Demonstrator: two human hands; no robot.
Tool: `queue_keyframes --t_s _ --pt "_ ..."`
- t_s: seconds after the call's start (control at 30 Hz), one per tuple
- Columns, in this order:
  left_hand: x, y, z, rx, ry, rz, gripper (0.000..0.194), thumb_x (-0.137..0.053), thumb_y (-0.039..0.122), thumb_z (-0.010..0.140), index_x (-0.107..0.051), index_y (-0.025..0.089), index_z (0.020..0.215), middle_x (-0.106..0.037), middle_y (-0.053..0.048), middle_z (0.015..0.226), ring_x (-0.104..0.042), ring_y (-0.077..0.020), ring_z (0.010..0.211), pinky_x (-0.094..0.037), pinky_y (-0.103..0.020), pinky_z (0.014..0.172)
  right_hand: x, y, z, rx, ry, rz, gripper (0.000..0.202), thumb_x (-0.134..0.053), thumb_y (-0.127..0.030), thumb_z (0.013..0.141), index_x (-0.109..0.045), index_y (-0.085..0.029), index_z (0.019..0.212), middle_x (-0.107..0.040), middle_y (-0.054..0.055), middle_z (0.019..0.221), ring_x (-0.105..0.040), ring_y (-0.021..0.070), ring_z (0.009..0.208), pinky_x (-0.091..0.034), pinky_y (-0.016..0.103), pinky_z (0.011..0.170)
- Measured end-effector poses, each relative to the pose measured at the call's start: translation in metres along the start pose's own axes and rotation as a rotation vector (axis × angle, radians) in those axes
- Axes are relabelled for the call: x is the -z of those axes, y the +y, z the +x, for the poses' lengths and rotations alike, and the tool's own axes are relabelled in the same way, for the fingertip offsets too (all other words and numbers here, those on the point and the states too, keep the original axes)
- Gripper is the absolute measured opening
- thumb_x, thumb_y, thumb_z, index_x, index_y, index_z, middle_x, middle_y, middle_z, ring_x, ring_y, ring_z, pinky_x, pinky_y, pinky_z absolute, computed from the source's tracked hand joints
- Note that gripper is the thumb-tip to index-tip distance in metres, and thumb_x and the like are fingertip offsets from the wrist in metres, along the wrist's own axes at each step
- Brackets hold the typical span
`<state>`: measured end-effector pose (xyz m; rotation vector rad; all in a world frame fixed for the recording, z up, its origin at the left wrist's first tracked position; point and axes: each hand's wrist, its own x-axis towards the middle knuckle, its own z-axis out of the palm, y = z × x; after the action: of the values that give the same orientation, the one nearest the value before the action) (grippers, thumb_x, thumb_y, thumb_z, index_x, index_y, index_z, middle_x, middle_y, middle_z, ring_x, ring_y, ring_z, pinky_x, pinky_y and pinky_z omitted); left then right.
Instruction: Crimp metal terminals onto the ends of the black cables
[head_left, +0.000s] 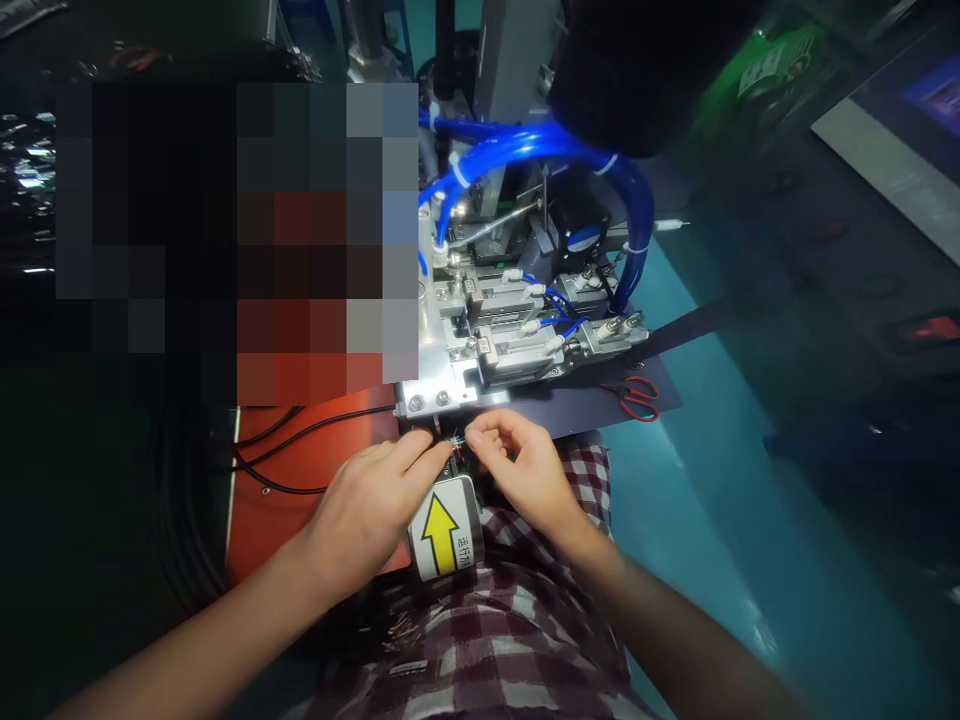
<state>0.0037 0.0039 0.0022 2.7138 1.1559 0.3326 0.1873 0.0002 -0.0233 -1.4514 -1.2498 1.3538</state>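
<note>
Several black cables (360, 411) across an orange-red surface (259, 540). Left hand (367, 497) beside, fingers bent close to thin wires (456, 442) between both hands, grip impossible to tell. Below these, white label (466, 512) with yellow arrow (442, 540): 运行 legible, remainder unclear. Right hand (529, 470) pinched on the wires, thumb against forefinger. Beyond, red-handled scissors (624, 391), then green item (746, 100) with white tag (772, 62), print unreadable.

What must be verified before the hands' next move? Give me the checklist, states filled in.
1. Left hand at the thin, multicoloured wires: ok.
2. Right hand gripping them firmly: cannot tell; contact too small to see.
3. Red-handled scissors apart from both hands: ok, lying on the dark flat surface.
4. Thin black cables on the orange panel fully in view: not ok; one passes behind the left hand.
5. Curved bundle of shiny blue tubes clear of both hands: ok.
</note>
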Motion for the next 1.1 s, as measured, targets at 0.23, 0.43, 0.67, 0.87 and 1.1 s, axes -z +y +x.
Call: queue_keyframes --t_s 0.23,0.43,0.67,0.87,1.1 --pt "-0.001 -0.001 -0.002 -0.010 0.019 -0.003 0.029 -0.038 0.009 0.087 -0.057 0.013 0.109 -0.062 -0.009 0.092 -0.060 -0.0189 0.074 -0.050 -0.030 0.063 -0.005 0.002 0.002 0.084 -0.006 -0.171 0.013 -0.050 -0.023 0.085 -0.055 -0.018 0.075 -0.053 -0.001 0.066 -0.048 0.0125 0.057 -0.039 0.024 0.055" --pt "0.000 -0.001 0.000 -0.012 0.025 -0.016 0.027 -0.038 0.005 0.085 -0.057 0.010 0.105 -0.062 -0.010 0.090 -0.061 -0.0199 0.078 -0.051 -0.030 0.066 -0.003 0.010 0.002 -0.023 0.049 -0.137 0.014 -0.051 -0.027 0.086 -0.056 -0.017 0.078 -0.056 0.001 0.068 -0.051 0.0138 0.057 -0.041 0.024 0.052" --pt "0.001 -0.001 0.001 -0.009 0.012 0.044 0.026 -0.039 0.007 0.085 -0.058 0.013 0.103 -0.062 -0.009 0.089 -0.061 -0.0205 0.074 -0.051 -0.031 0.062 -0.011 0.001 0.001 0.071 0.047 -0.161 0.015 -0.053 -0.029 0.086 -0.060 -0.018 0.078 -0.055 -0.002 0.063 -0.046 0.0122 0.051 -0.037 0.024 0.050" --pt "0.003 0.000 0.001 -0.004 0.012 0.031 0.025 -0.041 0.007 0.084 -0.058 0.013 0.102 -0.062 -0.009 0.088 -0.061 -0.0211 0.071 -0.052 -0.032 0.060 -0.013 -0.001 0.001 0.205 0.089 -0.250 0.011 -0.053 -0.023 0.083 -0.057 -0.019 0.074 -0.052 -0.001 0.064 -0.048 0.0138 0.057 -0.039 0.026 0.058" --pt "0.003 -0.001 0.002 -0.007 -0.001 0.048 0.027 -0.041 0.005 0.083 -0.058 0.012 0.103 -0.063 -0.010 0.089 -0.062 -0.0211 0.071 -0.052 -0.032 0.059 -0.014 0.004 0.004 -0.061 0.034 0.075 0.014 -0.054 -0.029 0.079 -0.055 -0.017 0.072 -0.051 -0.002 0.061 -0.044 0.0121 0.051 -0.034 0.024 0.048"
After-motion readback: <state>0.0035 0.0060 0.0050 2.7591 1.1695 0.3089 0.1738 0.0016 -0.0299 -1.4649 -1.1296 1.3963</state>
